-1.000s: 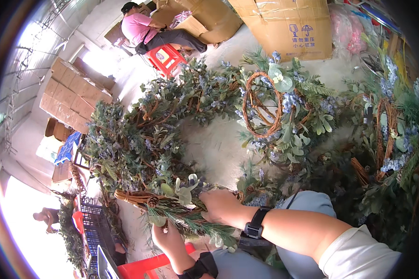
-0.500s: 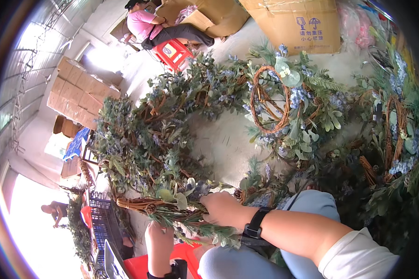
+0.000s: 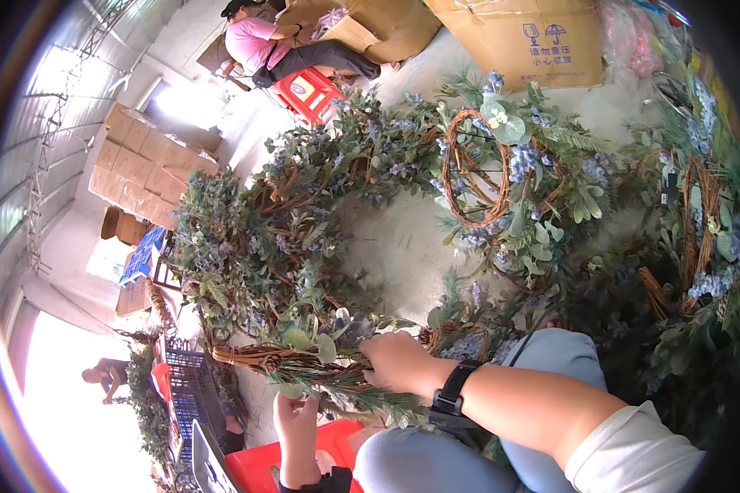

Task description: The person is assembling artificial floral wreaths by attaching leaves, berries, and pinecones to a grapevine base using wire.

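Note:
A twig wreath [image 3: 259, 357] with pine needles, pale round leaves and a pine cone lies crosswise in front of me, above my knees. My right hand [image 3: 396, 360] is closed round its right part, among the greenery; the fingertips are partly hidden by stems. Below the wreath's near edge is my left hand [image 3: 297, 423], fingers bent together just under a pale green leaf [image 3: 289, 389]. Whatever the left fingers pinch is hidden or too small to name.
Finished-looking wreaths with blue berries [image 3: 477, 172] are heaped around the floor. A red stool [image 3: 307, 93] holds a seated person [image 3: 255, 41]. Cartons [image 3: 518, 49] stand behind. By my left arm are a red plastic surface [image 3: 333, 440] and a dark blue crate [image 3: 187, 386].
The view has shifted slightly, so most things sit a little farther right. My left hand stays at the wreath's underside; its fingers now meet by the pale leaf. My right hand keeps its grip.

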`<state>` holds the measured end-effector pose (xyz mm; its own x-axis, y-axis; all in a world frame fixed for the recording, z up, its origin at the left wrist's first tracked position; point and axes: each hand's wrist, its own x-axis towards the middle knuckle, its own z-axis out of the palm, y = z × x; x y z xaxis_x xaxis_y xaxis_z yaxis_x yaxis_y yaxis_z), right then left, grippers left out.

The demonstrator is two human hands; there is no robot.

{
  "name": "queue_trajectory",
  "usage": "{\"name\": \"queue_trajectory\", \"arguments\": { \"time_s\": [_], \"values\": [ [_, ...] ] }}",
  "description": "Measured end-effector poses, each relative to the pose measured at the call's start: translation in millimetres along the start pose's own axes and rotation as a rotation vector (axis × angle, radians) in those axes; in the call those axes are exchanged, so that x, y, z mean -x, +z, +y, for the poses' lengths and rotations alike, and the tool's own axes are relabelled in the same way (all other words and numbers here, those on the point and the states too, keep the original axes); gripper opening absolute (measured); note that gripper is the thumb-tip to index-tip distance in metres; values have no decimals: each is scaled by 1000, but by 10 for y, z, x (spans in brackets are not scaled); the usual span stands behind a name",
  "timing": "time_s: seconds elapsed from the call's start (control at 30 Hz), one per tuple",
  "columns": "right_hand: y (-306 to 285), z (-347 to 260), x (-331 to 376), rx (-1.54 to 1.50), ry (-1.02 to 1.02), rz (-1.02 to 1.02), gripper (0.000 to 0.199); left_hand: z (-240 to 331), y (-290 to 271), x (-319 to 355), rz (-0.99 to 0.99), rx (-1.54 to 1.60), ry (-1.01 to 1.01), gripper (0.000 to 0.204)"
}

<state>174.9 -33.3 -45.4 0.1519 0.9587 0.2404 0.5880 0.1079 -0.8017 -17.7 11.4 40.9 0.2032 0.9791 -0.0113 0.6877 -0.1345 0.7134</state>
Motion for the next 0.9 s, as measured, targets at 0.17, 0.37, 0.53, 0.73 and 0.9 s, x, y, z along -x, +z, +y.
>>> {"name": "queue_trajectory", "arguments": {
  "time_s": [0.17,0.37,0.53,0.73,0.9],
  "values": [
    [-16,-18,30,1,-4,-19,25,-84,237,64,225,-405,362,26],
    [1,-24,92,1,-40,-98,27,235,185,305,263,-858,248,21],
    [23,-114,109,-9,-44,-228,31,363,-281,272,-67,-857,232,14],
    [15,-100,101,-6,-40,-215,30,386,-329,256,-211,-1055,427,10],
    [-48,-72,55,8,-32,-208,28,81,-404,263,-141,-290,222,13]
  ]
}}
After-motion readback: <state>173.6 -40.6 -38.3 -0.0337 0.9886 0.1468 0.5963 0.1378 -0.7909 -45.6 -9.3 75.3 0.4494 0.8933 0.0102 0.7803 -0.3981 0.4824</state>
